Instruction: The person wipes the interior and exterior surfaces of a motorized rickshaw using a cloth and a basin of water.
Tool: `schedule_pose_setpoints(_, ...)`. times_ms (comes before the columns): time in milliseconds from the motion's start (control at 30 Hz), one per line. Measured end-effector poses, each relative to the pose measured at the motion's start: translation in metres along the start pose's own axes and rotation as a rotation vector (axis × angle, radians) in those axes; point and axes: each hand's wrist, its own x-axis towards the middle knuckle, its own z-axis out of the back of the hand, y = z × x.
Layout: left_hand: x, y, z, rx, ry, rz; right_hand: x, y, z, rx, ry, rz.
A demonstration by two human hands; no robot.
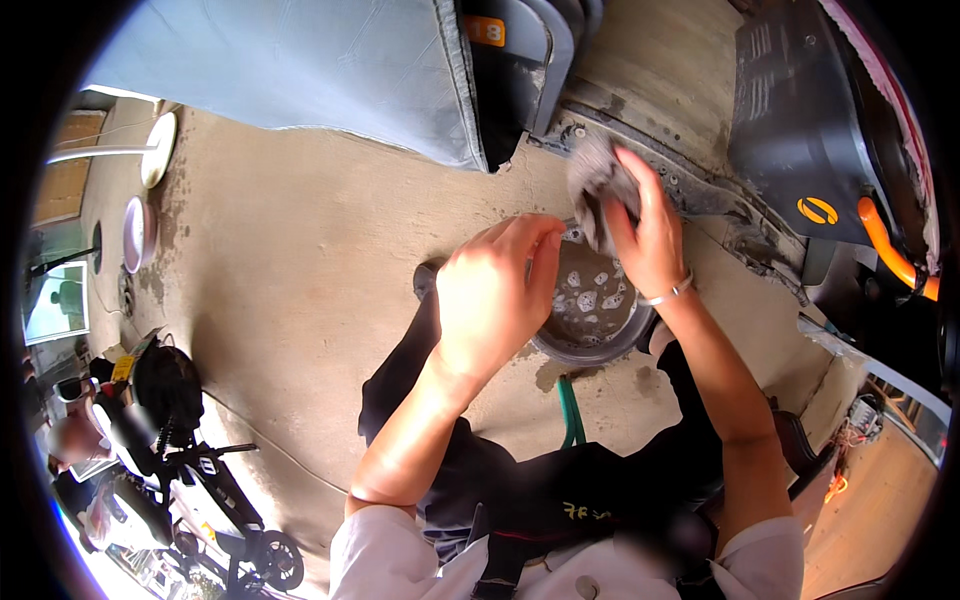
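Note:
My right hand [648, 232] is closed on a wet-looking grey-brown rag [597, 188], bunched up in its fingers. Below the rag stands a round grey basin [588, 352] of murky water with patches of foam. My left hand [500, 285] hangs over the basin's left side, its fingers curled and the thumb close to the forefinger. Whatever it may hold between them is hidden. A gap separates this hand from the rag. Both forearms reach up from the lower edge, and a bracelet circles my right wrist.
A dark metal frame rail [700, 200] lies beyond the basin. Grey covered panels [300, 65] fill the far left, and a black casing with an orange cable [885, 240] stands at right. Below the basin is a green stool leg [571, 410]. Scooters [200, 480] are parked at left.

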Motion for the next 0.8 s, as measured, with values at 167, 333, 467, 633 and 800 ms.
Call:
schedule_pose_setpoints(167, 0.002, 0.005, 0.011, 0.097, 0.001, -0.069, 0.107, -0.018, -0.044, -0.791, -0.153, 0.759)
schedule_pose_setpoints(333, 0.004, 0.015, 0.022, 0.164, -0.009, -0.026, 0.098, -0.085, -0.099, -1.160, -0.164, 1.063)
schedule_pose_setpoints(467, 0.007, 0.018, 0.024, 0.242, 0.023, 0.003, 0.086, -0.100, -0.112, -1.132, -0.021, 1.014)
schedule_pose_setpoints(633, -0.002, 0.026, 0.030, 0.318, 0.065, 0.067, 0.096, -0.051, -0.055, -1.219, -0.021, 0.931)
schedule_pose_setpoints(800, 0.004, 0.029, 0.032, 0.338, -0.012, 0.097, 0.093, -0.029, -0.039, -1.085, -0.019, 0.807)
